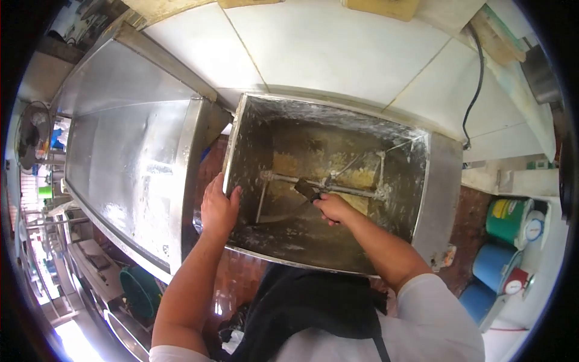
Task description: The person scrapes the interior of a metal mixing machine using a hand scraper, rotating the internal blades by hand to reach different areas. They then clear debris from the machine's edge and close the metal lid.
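Note:
In front of me is a deep rectangular metal tank (289, 235), its inner walls coated with whitish and brown residue. My right hand (333, 209) reaches into it, closed around the dark handle of a scraper (306, 189). The scraper's flat blade points left and overlaps a crusted pipe (356, 192) that crosses the tank low down. Yellowish patches (344, 151) show on the bottom around the pipes. At the tank's left rim, my left hand (219, 206) grips the edge, thumb toward the inside and fingers along the outer side.
A shiny metal counter basin (129, 163) stands close on the left. White tiles (325, 54) rise behind the tank, with a black cable (478, 84) hanging at the right. Green and blue buckets (496, 262) line the right side over a reddish tiled floor (467, 220).

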Demonstrator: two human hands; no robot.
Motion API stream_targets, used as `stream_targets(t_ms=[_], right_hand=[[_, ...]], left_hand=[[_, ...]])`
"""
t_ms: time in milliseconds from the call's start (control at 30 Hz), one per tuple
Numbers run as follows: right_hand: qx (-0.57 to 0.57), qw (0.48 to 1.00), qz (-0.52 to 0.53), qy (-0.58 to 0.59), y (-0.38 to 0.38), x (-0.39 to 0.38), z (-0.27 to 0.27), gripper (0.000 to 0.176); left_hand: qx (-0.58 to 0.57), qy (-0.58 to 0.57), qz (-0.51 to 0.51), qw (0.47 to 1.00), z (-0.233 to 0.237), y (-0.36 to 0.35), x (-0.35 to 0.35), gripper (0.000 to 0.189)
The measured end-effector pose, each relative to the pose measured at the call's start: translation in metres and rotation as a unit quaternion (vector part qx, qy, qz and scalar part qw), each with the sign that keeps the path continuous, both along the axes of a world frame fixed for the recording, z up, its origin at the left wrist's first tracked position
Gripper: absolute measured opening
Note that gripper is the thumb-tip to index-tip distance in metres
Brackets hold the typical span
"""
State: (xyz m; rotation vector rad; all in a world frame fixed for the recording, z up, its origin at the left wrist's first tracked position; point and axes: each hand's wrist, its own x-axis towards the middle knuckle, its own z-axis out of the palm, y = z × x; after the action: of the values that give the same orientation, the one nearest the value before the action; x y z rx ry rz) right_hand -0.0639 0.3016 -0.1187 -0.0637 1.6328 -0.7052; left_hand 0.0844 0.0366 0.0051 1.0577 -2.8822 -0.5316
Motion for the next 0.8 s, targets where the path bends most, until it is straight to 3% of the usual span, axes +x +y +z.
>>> stream_targets(t_ms=[100, 233, 300, 333, 433, 467, 533, 567, 600, 667, 733, 800], right_hand=[[-0.027, 0.997, 0.059, 0.035, -0.035, 0.002, -0.013, 0.041], [-0.027, 0.995, 0.039, 0.089, -0.077, 0.015, -0.001, 0.039], [-0.081, 0.996, -0.025, 0.023, -0.072, 0.014, 0.006, 0.039], [-0.08, 0.996, -0.021, 0.026, -0.067, 0.011, 0.008, 0.039], [-0.082, 0.98, -0.178, 0.037, -0.037, 0.016, -0.004, 0.04], [-0.082, 0.98, -0.177, 0.039, -0.032, 0.025, -0.017, 0.04], [0.006, 0.977, -0.186, 0.108, -0.026, 0.044, -0.028, 0.036], [0.047, 0.979, -0.168, 0.1, -0.033, 0.061, -0.037, 0.036], [0.041, 0.985, -0.075, 0.151, -0.042, 0.073, -0.049, 0.036], [0.03, 0.974, -0.044, 0.221, -0.071, 0.091, -0.069, 0.038], [-0.038, 0.994, 0.031, 0.098, -0.097, 0.076, -0.046, 0.038], [-0.034, 0.993, -0.019, 0.108, -0.094, 0.064, -0.017, 0.037]], left_hand=[[0.019, -0.005, 0.011, 1.0, 0.005, 0.002, -0.002, 0.056], [-0.001, 0.002, -0.007, 1.0, 0.001, 0.0, -0.001, 0.055], [-0.002, 0.001, -0.003, 1.0, 0.0, 0.0, 0.0, 0.055], [-0.002, 0.004, 0.0, 1.0, 0.0, -0.001, -0.001, 0.055], [0.016, 0.014, -0.008, 1.0, -0.001, -0.002, 0.003, 0.055], [0.014, 0.013, -0.006, 1.0, 0.0, -0.001, 0.002, 0.056], [0.013, 0.018, -0.005, 1.0, 0.001, 0.0, 0.0, 0.056], [0.016, 0.014, -0.001, 1.0, 0.002, 0.001, -0.001, 0.056], [0.018, 0.011, 0.005, 1.0, 0.003, 0.001, -0.001, 0.056], [0.018, 0.014, 0.001, 1.0, 0.003, 0.0, 0.0, 0.056], [0.017, 0.014, -0.003, 1.0, 0.001, 0.0, -0.001, 0.056], [0.003, 0.008, 0.006, 1.0, -0.001, -0.001, 0.0, 0.055]])
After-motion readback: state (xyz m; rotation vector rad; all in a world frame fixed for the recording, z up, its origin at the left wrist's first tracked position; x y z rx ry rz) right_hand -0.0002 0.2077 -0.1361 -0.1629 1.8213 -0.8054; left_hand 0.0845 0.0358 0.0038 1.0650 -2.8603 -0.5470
